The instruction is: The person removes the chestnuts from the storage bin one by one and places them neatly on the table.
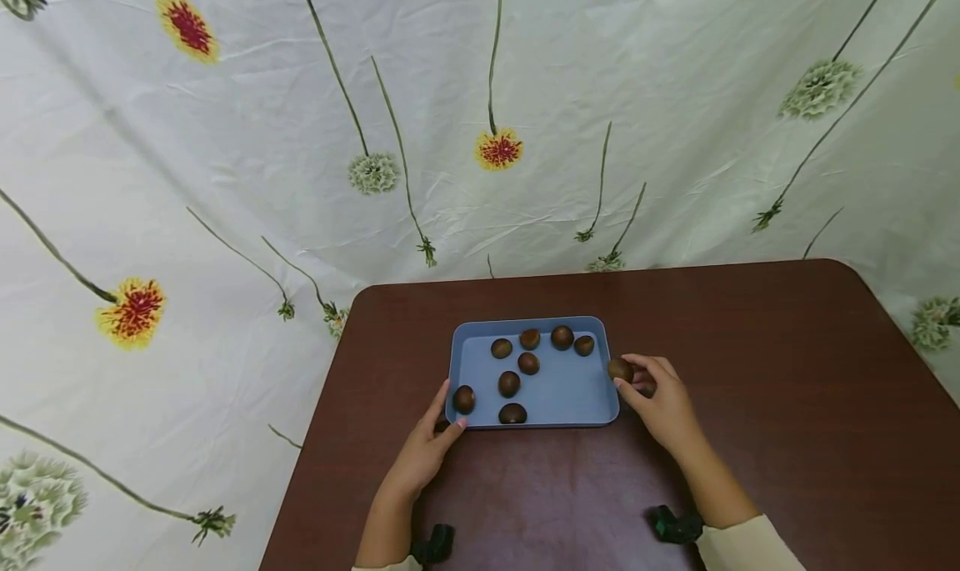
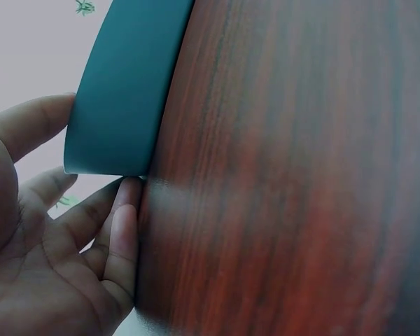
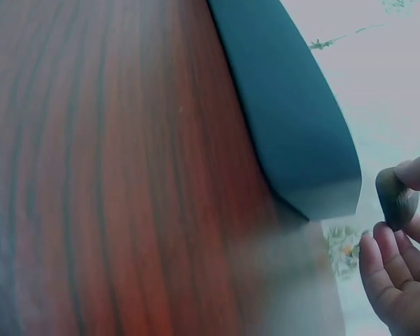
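Our left hand [image 1: 424,448] grips blue tray [image 1: 573,392] at near left corner; right hand [image 1: 667,406] pinches chestnut [image 1: 618,369] beside right rim. We see eight chestnuts [image 1: 528,363] inside.

1. Head: from above, farthest off, facing forward and down; blue tray [image 1: 573,392] towards 5 o'clock.
2. Left wrist: low, close; tray towards 11 o'clock.
3. Right wrist: likewise; tray towards 2 o'clock.
4. All share tray and desk [image 1: 750,371].

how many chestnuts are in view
9 chestnuts: four toward the far side of the tray, one near its centre, one nearer and left, one toward its near left corner, one by its near edge, one in the right hand.
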Demonstrator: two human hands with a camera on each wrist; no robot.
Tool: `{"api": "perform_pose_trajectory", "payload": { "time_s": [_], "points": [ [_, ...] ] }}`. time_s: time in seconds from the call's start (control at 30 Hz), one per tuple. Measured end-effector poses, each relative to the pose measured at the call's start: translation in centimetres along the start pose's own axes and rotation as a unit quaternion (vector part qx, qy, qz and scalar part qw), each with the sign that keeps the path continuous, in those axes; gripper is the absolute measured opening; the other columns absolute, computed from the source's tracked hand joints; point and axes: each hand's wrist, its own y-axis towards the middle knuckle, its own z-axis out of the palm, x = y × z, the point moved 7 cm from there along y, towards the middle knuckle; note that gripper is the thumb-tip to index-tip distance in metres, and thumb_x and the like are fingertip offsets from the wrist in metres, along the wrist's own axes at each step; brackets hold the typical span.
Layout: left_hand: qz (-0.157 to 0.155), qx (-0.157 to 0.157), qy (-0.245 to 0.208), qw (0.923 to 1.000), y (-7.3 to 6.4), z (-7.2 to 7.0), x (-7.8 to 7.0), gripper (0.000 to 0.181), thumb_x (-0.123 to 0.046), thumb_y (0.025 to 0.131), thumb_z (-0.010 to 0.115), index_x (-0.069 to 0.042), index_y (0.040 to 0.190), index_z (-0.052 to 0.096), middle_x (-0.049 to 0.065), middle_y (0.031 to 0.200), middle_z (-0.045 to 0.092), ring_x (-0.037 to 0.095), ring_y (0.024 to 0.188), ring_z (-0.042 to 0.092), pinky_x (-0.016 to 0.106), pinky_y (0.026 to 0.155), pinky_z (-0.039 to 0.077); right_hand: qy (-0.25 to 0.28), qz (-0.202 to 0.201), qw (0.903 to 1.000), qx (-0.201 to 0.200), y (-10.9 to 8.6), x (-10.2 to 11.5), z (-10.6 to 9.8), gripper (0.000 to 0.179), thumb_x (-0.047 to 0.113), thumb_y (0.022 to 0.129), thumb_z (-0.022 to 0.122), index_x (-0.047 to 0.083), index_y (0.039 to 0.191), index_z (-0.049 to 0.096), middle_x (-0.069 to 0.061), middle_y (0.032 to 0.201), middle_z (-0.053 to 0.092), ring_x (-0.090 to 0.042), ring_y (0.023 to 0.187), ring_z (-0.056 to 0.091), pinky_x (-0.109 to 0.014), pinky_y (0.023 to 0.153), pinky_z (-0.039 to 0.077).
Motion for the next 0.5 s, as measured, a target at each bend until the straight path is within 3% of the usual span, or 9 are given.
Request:
{"api": "perform_pose_trajectory", "payload": {
  "time_s": [0.23, 0.5],
  "points": [
    [0.0, 0.004, -0.006, 1.0, 0.1, 0.1, 0.2, 0.073, -0.041, 0.1, 0.062, -0.049, 0.159, 0.019, 0.003, 0.171, 0.017, 0.041, 0.153, 0.025, 0.068, 0.115, 0.026, -0.004, 0.038, 0.9992, 0.012, 0.1, -1.6, -0.4, 0.041, 0.018, 0.097, 0.069, 0.002, 0.134, 0.061, -0.016, 0.119, 0.057, -0.028, 0.105, 0.062, -0.006, 0.08, 0.046],
    [-0.003, -0.002, -0.001, 1.0, 0.2, -0.2, 0.5, 0.076, -0.045, 0.097, 0.066, -0.05, 0.158, 0.021, 0.011, 0.167, 0.027, 0.042, 0.146, 0.037, 0.061, 0.11, 0.038, -0.045, 0.051, 0.9975, 0.02, 0.5, -2.9, -0.5, 0.04, 0.017, 0.096, 0.07, 0.0, 0.132, 0.062, -0.018, 0.119, 0.059, -0.027, 0.1, 0.062, -0.014, 0.078, 0.048]
  ]
}}
